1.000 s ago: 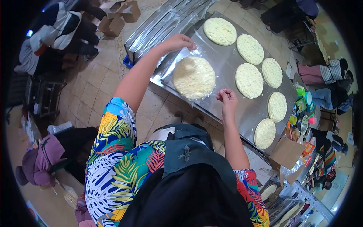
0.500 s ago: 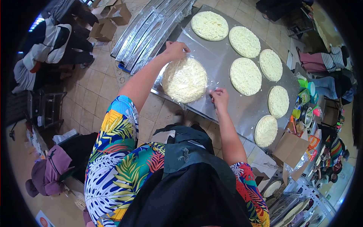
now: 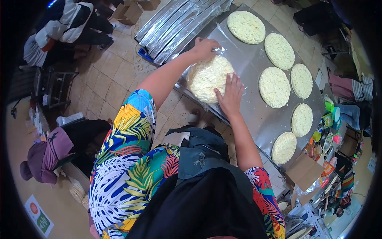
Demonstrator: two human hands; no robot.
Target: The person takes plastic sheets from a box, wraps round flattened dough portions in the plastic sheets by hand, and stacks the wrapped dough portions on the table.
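A pale round base with a crumbly, cheese-like topping, resembling a pizza base, lies under clear plastic film at the near edge of the metal table. My left hand rests at its far left rim on the film, fingers stretched and slightly bent. Against the right side of the wrapped round, my right hand lies flat with its fingers spread. Several unwrapped rounds stand to the right, among them one near the table's middle and another at the back.
Long film-covered metal pieces lie at the table's left end. An open cardboard box and colourful utensils stand at the right. Other people are around, one in a purple top at the left. Cardboard boxes sit on the tiled floor.
My right hand has moved from the film's edge beside the round onto its side, its fingers now spread. My left hand has opened out over the far rim. The whole view has shifted slightly.
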